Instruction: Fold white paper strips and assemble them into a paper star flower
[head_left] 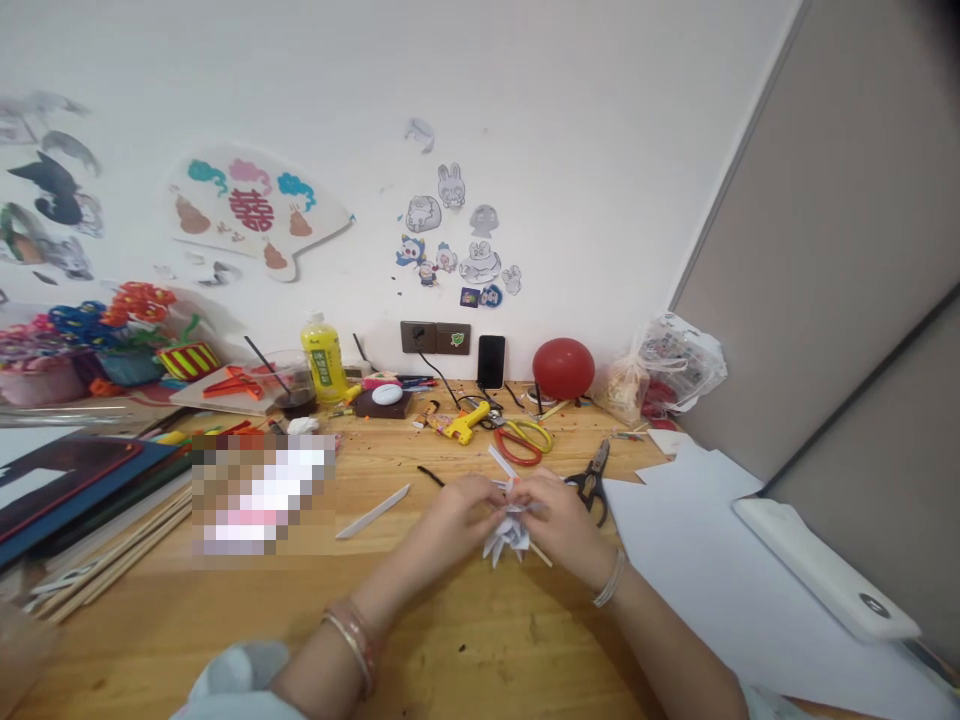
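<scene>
My left hand (466, 510) and my right hand (559, 510) meet over the middle of the table. The fingers of both are closed in a pinch on a white paper flower (508, 540) with several pointed petals hanging below. A thin wooden stick (541, 554) pokes out beneath my right hand. Above the fingertips a white paper strip (501, 460) sticks up; whether it joins the flower is hidden. Left of my left hand lies a loose white paper strip (373, 511). Black-handled pliers (592, 485) rest just beyond my right hand.
Red-and-yellow-handled scissors (521, 447) and a yellow glue gun (466, 426) lie behind my hands. At the back are a drink bottle (324, 358), a phone (491, 362) and a red balloon (563, 368). White sheets (720, 560) cover the right side; wooden sticks (124, 555) lie left.
</scene>
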